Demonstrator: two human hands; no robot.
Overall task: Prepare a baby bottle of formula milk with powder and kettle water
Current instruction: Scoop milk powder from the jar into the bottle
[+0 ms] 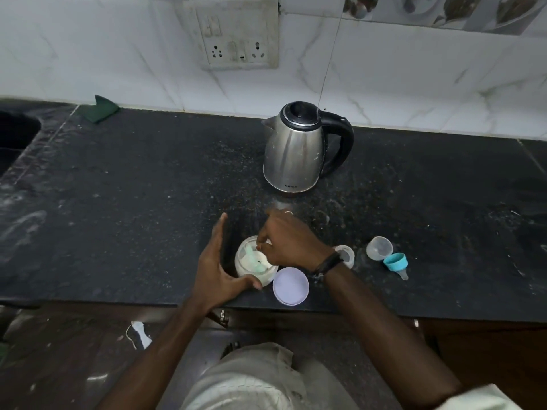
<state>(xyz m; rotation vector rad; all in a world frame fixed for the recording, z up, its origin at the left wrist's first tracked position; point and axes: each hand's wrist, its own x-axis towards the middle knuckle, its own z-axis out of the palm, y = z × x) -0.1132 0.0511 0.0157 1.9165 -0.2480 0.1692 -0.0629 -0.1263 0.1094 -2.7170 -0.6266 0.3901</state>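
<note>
- Two hands work near the worktop's (118, 202) near edge: your left hand (217, 270), grip spread, cups the clear round powder jar (251, 263).
- Your right hand (288, 241) pinches the pale green scoop (254, 258) inside it.

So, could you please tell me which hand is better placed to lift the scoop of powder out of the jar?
The right hand: its fingertips already pinch the teal scoop inside the open powder jar. The left hand is spread open beside the jar, steadying it.
</note>
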